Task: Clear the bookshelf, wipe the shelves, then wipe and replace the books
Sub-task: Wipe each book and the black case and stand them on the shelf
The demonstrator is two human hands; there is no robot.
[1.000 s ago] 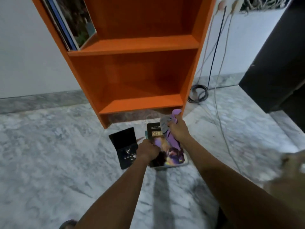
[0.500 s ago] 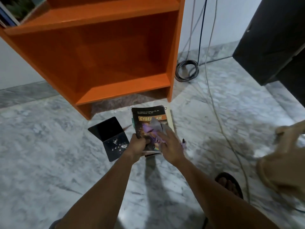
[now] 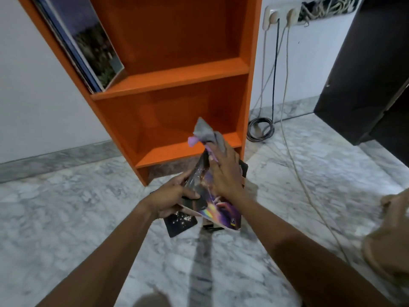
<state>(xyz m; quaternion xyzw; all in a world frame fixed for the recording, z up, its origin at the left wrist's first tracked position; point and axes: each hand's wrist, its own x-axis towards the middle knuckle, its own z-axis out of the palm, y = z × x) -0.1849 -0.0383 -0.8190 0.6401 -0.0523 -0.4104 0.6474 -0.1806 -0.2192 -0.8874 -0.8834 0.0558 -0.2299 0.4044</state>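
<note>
Since the orange bookshelf is the biggest thing here, start there: the leaning books on its upper shelf rest tilted against its left wall with nothing propping them, so a knock to the frame could slide them flat or off the front edge. Just in front of the bookshelf's foot, the glossy book is held up off the floor and tilted. Its slick cover looks easy to lose. The left hand grasps it by the left edge only, fingers curled round that edge, so a hard wipe could twist it loose or bend the cover. If dropped, it likely lands on the dark book lying on the floor below it, in front of the bookshelf, and corners could dent. The right hand lies over the cover and pinches the cloth, which bunches out past the fingertips toward the bottom shelf. With so much of the cloth loose, it may wipe poorly or slip free.
</note>
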